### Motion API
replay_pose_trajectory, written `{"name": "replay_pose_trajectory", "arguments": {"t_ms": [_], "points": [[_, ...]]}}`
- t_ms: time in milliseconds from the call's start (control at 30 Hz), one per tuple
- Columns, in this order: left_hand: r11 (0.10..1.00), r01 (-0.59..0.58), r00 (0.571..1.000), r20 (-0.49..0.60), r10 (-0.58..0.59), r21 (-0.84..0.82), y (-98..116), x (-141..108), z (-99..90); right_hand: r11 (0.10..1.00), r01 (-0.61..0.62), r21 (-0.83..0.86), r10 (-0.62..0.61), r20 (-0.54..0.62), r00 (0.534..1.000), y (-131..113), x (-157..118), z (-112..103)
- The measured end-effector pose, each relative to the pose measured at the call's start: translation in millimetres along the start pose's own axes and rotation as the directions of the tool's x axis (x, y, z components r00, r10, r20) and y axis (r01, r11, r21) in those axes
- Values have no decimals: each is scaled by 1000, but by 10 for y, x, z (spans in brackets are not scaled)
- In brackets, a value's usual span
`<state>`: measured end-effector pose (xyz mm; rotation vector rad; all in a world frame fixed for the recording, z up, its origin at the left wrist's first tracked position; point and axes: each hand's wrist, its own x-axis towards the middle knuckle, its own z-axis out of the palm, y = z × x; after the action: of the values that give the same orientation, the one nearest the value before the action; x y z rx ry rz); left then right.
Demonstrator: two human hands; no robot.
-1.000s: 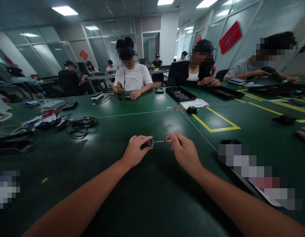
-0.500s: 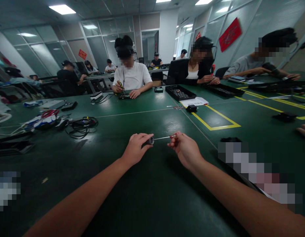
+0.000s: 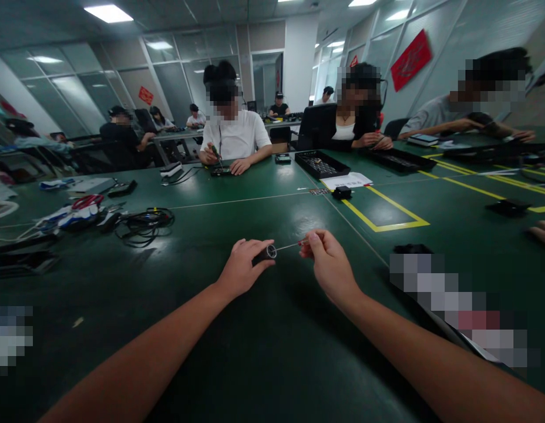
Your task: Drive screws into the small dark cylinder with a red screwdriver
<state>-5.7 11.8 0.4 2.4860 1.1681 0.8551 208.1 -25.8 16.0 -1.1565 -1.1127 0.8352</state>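
Observation:
My left hand [image 3: 244,265] is wrapped round a dark cylinder [image 3: 269,252] that lies on its side, its round, pale-rimmed end turned to the right. My right hand [image 3: 327,258] grips a screwdriver [image 3: 288,246] by its reddish handle, mostly hidden by the fingers. The thin metal shaft runs left from the fingers to the cylinder's open end; how far the tip goes in I cannot make out. Both hands are above the green table [image 3: 237,364].
Coiled black cables [image 3: 147,223] lie to the left, near red and blue-white items. Ahead stand a black parts tray [image 3: 322,164], a small black block [image 3: 342,192] and yellow tape [image 3: 400,227]. A co-worker in a white shirt [image 3: 237,138] works across the table.
My right hand has turned about the handle, its back and thumb now more upright. The shaft tilts slightly more upward to the right. My left hand and the cylinder have hardly moved.

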Motion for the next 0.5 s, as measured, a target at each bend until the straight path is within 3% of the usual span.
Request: {"name": "replay_pose_trajectory", "arguments": {"t_ms": [233,400,500], "points": [[1000,15,1000,-7,-15,8,-4,-8,2,993,46,-113,-41,46,998,-158,-81,-17],[1000,16,1000,-22,-16,5,-19,-11,9,989,88,-121,-87,10,996,-118,-76,-23],[1000,11,1000,-30,-11,3,-20,-9,12,991,58,-123,-55,29,998,-101,-62,-29]]}}
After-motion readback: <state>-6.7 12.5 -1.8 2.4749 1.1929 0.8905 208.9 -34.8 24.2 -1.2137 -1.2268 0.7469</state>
